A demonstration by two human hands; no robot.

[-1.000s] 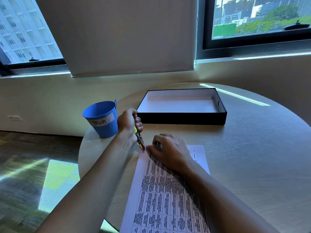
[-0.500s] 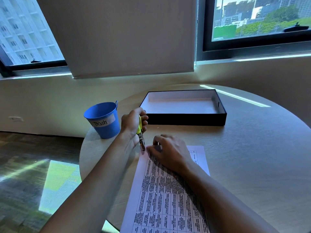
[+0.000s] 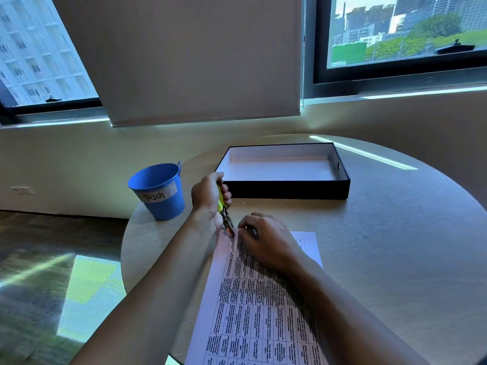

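A printed sheet with a grid of text (image 3: 258,312) lies on the round table (image 3: 382,259), running toward me. My left hand (image 3: 209,196) grips yellow-handled scissors (image 3: 225,216), blades pointing down at the sheet's far left corner. My right hand (image 3: 266,242) rests on the far end of the sheet with fingers curled, its fingertips right beside the blade tips. Whether it pinches the paper edge is hidden.
A blue bucket labelled "Trash" (image 3: 159,191) stands at the table's left edge. An open black box with a white inside (image 3: 287,189) sits beyond the hands. The table edge drops to the floor on the left.
My left hand has turned the scissors more upright, the yellow handle now showing, with the blade tips staying at the sheet's far corner. My right hand has stayed put.
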